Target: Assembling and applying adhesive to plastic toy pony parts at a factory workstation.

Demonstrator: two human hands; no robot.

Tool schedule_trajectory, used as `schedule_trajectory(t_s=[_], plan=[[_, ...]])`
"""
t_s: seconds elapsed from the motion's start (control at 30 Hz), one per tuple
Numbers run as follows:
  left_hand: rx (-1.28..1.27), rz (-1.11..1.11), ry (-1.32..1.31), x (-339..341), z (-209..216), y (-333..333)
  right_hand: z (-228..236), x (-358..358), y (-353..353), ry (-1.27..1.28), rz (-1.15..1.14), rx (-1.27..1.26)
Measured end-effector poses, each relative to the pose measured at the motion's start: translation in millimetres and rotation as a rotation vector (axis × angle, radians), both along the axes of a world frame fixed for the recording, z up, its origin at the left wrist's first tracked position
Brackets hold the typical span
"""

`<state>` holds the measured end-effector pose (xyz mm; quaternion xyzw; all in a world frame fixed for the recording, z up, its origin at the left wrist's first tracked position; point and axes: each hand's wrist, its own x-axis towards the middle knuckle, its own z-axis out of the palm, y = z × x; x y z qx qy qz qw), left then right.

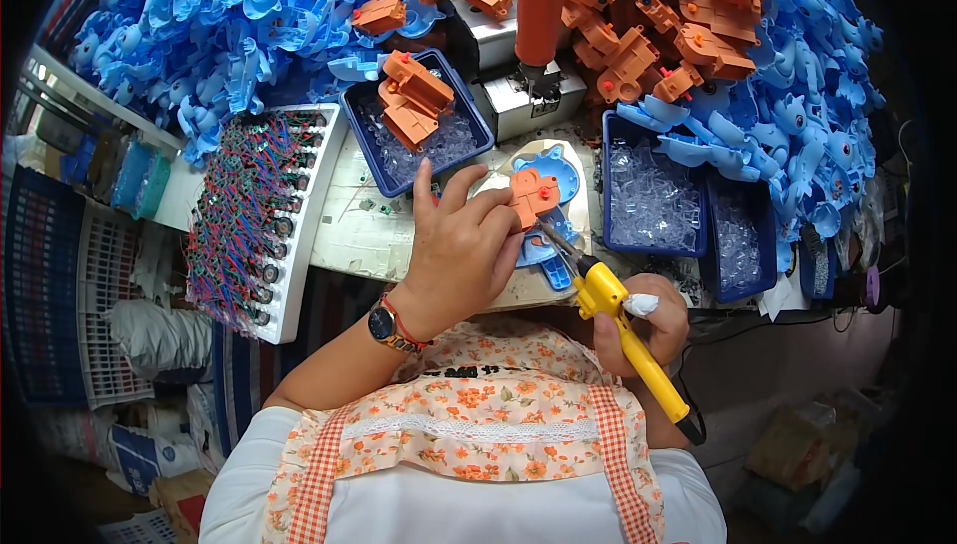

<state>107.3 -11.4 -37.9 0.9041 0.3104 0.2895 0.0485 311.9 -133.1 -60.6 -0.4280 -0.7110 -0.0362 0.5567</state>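
Here my left hand (pixel 461 245) rests on the workbench (pixel 359 230), fingers curled around an orange plastic part (pixel 534 195) and pinning it down on a light blue shell (pixel 551 177) that lies flat on the bench. My right hand (pixel 648 330) is closed around a yellow soldering iron (pixel 628 330), one fingertip wrapped in white tape. The iron's long axis runs on a slant from my lower right up toward the upper left, and its metal tip (pixel 553 237) ends just beside the lower edge of the orange part, right next to my left fingertips; I cannot tell whether it touches. So the part sits straight ahead of me, under the left hand, which is the nearer one, with the right reaching it only through the tool. A blue tray (pixel 351 110) with more orange parts and clear bits stands just beyond my left hand, two more blue bins (pixel 608 185) of clear pieces lie to the right, and a white rack (pixel 299 245) of wired components lies to the left.
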Motion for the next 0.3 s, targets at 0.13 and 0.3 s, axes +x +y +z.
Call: schedule_trajectory(t_s=[0.13, 0.3], plan=[[0.003, -0.005, -0.006, 0.0, 0.3, 0.3, 0.0, -0.5, 0.6, 0.001, 0.008, -0.007], [0.001, -0.003, 0.007, -0.4, 0.3, 0.4, 0.6, 0.4, 1.8, -0.009, 0.005, 0.005]])
